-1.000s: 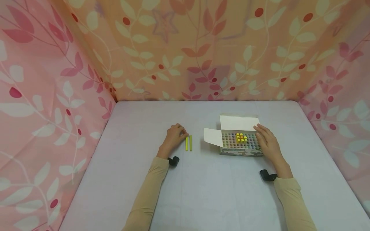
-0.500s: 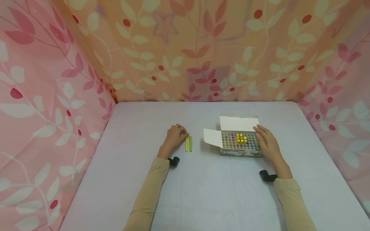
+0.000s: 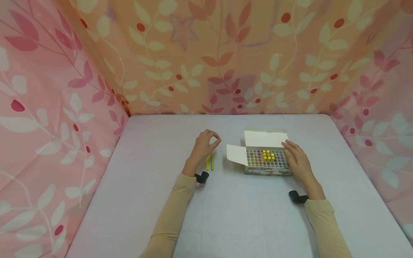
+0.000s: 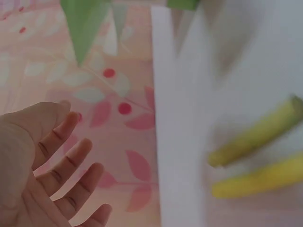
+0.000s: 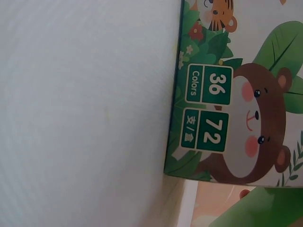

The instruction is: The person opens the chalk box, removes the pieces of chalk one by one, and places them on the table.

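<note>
My left hand (image 3: pixel 204 145) is above two yellow crayon-like sticks, its thumb and forefinger bent toward each other. In the left wrist view its fingers are slightly bent with nothing between them. One stick is bright yellow (image 4: pixel 260 177), the other olive-yellow (image 4: pixel 258 132); they lie side by side on the table. To their right stands an opened cardboard box (image 3: pixel 268 171) filled with rows of coloured round ends. Near its middle, several yellow-topped sticks (image 3: pixel 268 155) stick up above the rows. My right hand (image 3: pixel 299 161) rests against the box's right end, fingers extended; the right wrist view does not show it.
The box's white lid (image 3: pixel 266 138) is folded back and a side flap (image 3: pixel 236 154) juts out left. A white cloth covers the table (image 3: pixel 238 215). Leaf-patterned curtains (image 3: pixel 193 57) enclose the back and both sides.
My left hand has lifted off the yellow sticks and shifted right and away from me, leaving both lying there. My right hand and the box hold their place.
</note>
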{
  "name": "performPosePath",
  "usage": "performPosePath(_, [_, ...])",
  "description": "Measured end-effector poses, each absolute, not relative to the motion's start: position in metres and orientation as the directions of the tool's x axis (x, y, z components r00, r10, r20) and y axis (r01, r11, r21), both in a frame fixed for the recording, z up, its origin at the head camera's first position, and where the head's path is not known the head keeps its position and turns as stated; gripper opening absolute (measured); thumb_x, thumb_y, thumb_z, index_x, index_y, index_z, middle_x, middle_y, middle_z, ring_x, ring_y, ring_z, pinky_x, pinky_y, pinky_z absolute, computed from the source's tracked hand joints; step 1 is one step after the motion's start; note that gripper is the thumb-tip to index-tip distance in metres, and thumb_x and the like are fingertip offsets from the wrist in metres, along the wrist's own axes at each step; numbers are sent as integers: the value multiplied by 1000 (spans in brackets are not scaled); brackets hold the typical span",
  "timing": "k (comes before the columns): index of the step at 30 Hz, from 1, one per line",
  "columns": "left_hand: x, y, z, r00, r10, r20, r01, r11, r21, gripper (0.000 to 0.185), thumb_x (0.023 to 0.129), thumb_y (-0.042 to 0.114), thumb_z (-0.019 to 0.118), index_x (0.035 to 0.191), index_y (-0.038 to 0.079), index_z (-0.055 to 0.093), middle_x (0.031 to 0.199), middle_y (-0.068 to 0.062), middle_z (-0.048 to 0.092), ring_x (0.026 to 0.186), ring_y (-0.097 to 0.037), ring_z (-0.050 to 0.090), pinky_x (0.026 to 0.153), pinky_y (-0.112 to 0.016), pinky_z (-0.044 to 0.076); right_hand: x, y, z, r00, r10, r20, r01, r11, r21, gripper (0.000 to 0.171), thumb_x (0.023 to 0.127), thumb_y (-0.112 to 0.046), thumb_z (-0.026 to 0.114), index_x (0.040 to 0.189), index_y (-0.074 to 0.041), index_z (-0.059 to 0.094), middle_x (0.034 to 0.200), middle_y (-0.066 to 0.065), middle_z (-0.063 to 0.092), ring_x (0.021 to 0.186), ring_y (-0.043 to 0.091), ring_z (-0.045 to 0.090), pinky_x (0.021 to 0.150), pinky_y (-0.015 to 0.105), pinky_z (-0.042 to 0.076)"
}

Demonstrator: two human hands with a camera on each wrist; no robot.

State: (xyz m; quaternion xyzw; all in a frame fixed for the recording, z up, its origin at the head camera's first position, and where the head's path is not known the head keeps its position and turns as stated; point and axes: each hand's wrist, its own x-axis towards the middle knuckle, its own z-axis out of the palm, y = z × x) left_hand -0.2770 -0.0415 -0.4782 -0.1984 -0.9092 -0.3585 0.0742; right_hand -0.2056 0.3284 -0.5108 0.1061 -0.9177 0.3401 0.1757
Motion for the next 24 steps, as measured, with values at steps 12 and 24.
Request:
performPosePath(12, [-263, 9, -439, -819, 434, 376, 573, 583, 576, 15, 91, 31, 59, 100, 19, 63, 110, 2, 57, 104, -19, 50, 87, -37, 41, -206, 328, -512, -912, -72, 404, -319, 745, -586, 36, 98, -20, 44, 130, -5, 51, 140, 17, 41, 128, 42, 35, 98, 62, 27])
performPosePath(24, [-245, 67, -439, -726, 622, 293, 676, 569, 468, 14, 91, 31, 59, 102, 23, 63, 113, 5, 57, 108, -16, 49, 91, -35, 41, -205, 327, -512, -913, -65, 403, -311, 750, -584, 36, 98, -20, 44, 131, -5, 51, 140, 18, 41, 129, 41, 35, 100, 60, 27])
